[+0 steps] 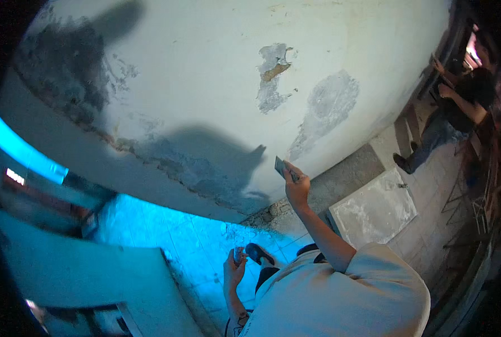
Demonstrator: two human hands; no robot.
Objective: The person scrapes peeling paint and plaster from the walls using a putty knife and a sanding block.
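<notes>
A plastered wall (pixel 216 84) with peeled and grey patches curves across the upper picture. My right hand (pixel 297 185) is raised close to it, gripping a flat rectangular scraper-like tool (pixel 280 165) whose edge points up and left towards the wall. Whether that edge touches the plaster cannot be told. Lower down, my left hand (pixel 235 267) is closed around a small object (pixel 238 254), too small to identify. Beside the tool lies a pale grey patch (pixel 332 97), and above it a chipped patch (pixel 273 80) shows a brown spot. Shadows fall on the wall to the left.
A whitish square board or lid (pixel 372 208) lies on the floor to the right. Farther right another person (pixel 465 101) sits or leans near a metal frame (pixel 480 210). A low wall (pixel 94 269) stands at the lower left, beside blue-lit floor tiles (pixel 191 244).
</notes>
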